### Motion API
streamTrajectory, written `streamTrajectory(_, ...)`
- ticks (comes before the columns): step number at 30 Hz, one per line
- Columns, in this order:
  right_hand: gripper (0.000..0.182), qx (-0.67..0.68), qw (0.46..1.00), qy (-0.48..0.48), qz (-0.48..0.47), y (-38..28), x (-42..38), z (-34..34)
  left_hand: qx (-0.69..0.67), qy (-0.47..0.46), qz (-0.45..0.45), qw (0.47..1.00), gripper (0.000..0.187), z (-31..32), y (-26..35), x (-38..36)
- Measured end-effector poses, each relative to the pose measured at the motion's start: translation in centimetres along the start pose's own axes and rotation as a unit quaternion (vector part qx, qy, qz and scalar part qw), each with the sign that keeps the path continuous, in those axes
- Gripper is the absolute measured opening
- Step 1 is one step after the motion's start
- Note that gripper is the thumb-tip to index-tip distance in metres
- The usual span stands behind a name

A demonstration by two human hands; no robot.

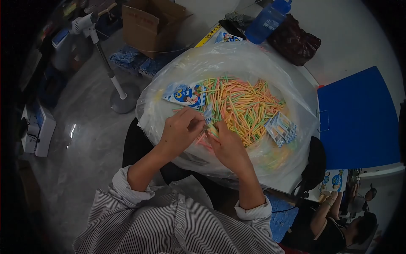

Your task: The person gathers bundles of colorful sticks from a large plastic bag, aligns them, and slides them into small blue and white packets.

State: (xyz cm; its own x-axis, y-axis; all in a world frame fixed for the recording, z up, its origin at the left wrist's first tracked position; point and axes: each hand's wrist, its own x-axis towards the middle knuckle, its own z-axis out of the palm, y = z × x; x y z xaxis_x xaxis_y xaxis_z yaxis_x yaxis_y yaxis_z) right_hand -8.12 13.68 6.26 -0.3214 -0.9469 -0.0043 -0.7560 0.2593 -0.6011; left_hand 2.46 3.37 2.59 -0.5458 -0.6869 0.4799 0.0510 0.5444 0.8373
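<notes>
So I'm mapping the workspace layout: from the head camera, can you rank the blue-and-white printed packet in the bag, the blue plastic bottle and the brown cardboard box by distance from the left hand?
Measured from the left hand:
1. Blue-and-white printed packet, just above the hand, inside the clear plastic bag.
2. Brown cardboard box, up on the floor, behind the bag.
3. Blue plastic bottle, top right, on the white table.

Two packets (pixel 185 95) (pixel 281 128), one bag (pixel 169 72), one bottle (pixel 267 20), uncounted sticks (pixel 241 106).

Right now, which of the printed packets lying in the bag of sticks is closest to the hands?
The blue packet at the upper left of the sticks, just above the left hand. The striped packet lies farther off, at the pile's right edge.
</notes>
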Motion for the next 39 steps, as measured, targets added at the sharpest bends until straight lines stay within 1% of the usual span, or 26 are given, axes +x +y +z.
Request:
streamTrajectory(2, 0.026, 0.054, 0.997, 0.045, 0.024, -0.1, 0.3, -0.3, 0.001, 0.001, -0.002, 1.0, 0.011, 0.0, 0.2, -0.1)
streamTrajectory(6, 0.024, 0.055, 0.993, 0.083, 0.06, -0.2, 0.5, 0.5, 0.027, -0.007, -0.012, 1.0, 0.011, 0.2, 0.2, -0.4)
streamTrajectory(8, 0.023, 0.095, 0.98, 0.158, 0.073, -0.1, 0.5, 0.7, 0.017, -0.003, -0.029, 0.999, 0.012, 0.3, 0.2, -0.6)
streamTrajectory(9, 0.023, 0.096, 0.98, 0.157, 0.072, -0.4, 0.3, 0.8, 0.008, 0.001, -0.047, 0.999, 0.012, 0.4, 0.1, -0.6)
streamTrajectory(11, 0.021, 0.175, 0.967, 0.167, 0.08, -1.2, -0.1, 1.0, -0.003, 0.014, -0.045, 0.999, 0.013, 0.5, -0.1, -0.6)
streamTrajectory(12, 0.021, 0.175, 0.967, 0.167, 0.08, -1.0, 0.0, 1.4, -0.015, 0.024, -0.042, 0.999, 0.013, 0.5, -0.2, -0.7)
streamTrajectory(13, 0.021, 0.139, 0.971, 0.181, 0.069, -0.4, 0.2, 2.0, -0.015, 0.023, -0.042, 0.999, 0.013, 0.5, -0.1, -0.7)
streamTrajectory(14, 0.02, 0.103, 0.973, 0.195, 0.059, 0.1, 0.2, 2.5, -0.01, 0.004, -0.047, 0.999, 0.014, 0.4, 0.0, -0.8)
streamTrajectory(15, 0.02, 0.103, 0.973, 0.197, 0.06, 0.7, 0.4, 2.7, -0.005, -0.015, -0.051, 0.999, 0.014, 0.4, 0.1, -0.8)
streamTrajectory(17, 0.02, 0.061, 0.971, 0.226, 0.049, 1.3, 0.5, 3.0, -0.008, -0.03, -0.056, 0.998, 0.014, 0.4, 0.0, -1.1)
streamTrajectory(18, 0.02, 0.061, 0.971, 0.226, 0.048, 1.3, 0.4, 2.9, -0.01, -0.043, -0.061, 0.997, 0.015, 0.3, -0.1, -1.1)
streamTrajectory(19, 0.021, 0.094, 0.971, 0.214, 0.045, 1.4, 0.3, 2.7, -0.009, -0.041, -0.059, 0.997, 0.015, 0.3, -0.1, -1.0)
streamTrajectory(20, 0.023, 0.125, 0.971, 0.2, 0.043, 1.5, 0.3, 2.6, 0.016, -0.038, -0.057, 0.998, 0.015, 0.3, -0.1, -0.8)
streamTrajectory(21, 0.023, 0.126, 0.971, 0.198, 0.043, 1.2, 0.3, 2.4, 0.04, -0.036, -0.057, 0.997, 0.017, 0.3, -0.1, -0.9)
streamTrajectory(22, 0.024, 0.156, 0.972, 0.168, 0.045, 0.5, 0.2, 2.1, 0.04, -0.037, -0.059, 0.997, 0.017, 0.3, 0.0, -0.8)
streamTrajectory(23, 0.025, 0.185, 0.972, 0.139, 0.046, 0.2, 0.2, 1.7, 0.055, -0.046, -0.015, 0.997, 0.017, 0.2, 0.2, -0.6)
streamTrajectory(24, 0.025, 0.184, 0.972, 0.14, 0.047, 0.1, 0.3, 1.5, 0.069, -0.055, 0.029, 0.996, 0.018, 0.2, 0.3, -0.4)
streamTrajectory(25, 0.023, 0.199, 0.969, 0.136, 0.05, 0.1, 0.4, 1.3, 0.068, -0.056, 0.03, 0.996, 0.018, 0.2, 0.2, -0.2)
streamTrajectory(27, 0.021, 0.215, 0.966, 0.131, 0.053, 0.5, 0.5, 1.2, 0.075, -0.038, 0.109, 0.991, 0.018, 0.0, -0.1, -0.1)
streamTrajectory(29, 0.019, 0.154, 0.975, 0.158, 0.029, 1.3, 0.6, 1.4, 0.06, -0.027, 0.092, 0.994, 0.016, 0.1, -0.4, -0.1)
streamTrajectory(30, 0.019, 0.154, 0.975, 0.158, 0.028, 1.2, 0.5, 1.0, 0.045, -0.015, 0.075, 0.996, 0.015, 0.1, -0.6, -0.1)
streamTrajectory(32, 0.023, 0.1, 0.987, 0.117, 0.041, 0.5, 0.1, 0.2, 0.034, -0.006, 0.062, 0.997, 0.014, 0.1, -0.6, -0.1)
streamTrajectory(34, 0.025, 0.09, 0.99, 0.101, 0.043, -0.2, -0.7, 0.0, 0.022, 0.001, 0.049, 0.999, 0.014, 0.2, -0.7, -0.1)
streamTrajectory(36, 0.028, 0.079, 0.992, 0.087, 0.047, -0.6, -1.0, -0.3, 0.043, 0.015, 0.059, 0.997, 0.014, 0.4, -0.8, -0.1)
streamTrajectory(38, 0.036, 0.02, 0.998, 0.026, 0.053, -0.9, -1.0, -0.4, 0.048, 0.014, 0.068, 0.996, 0.013, 0.6, -0.7, -0.1)
streamTrajectory(39, 0.036, 0.02, 0.998, 0.026, 0.054, -0.7, -0.9, -0.4, 0.054, 0.013, 0.076, 0.996, 0.012, 0.6, -0.6, -0.1)
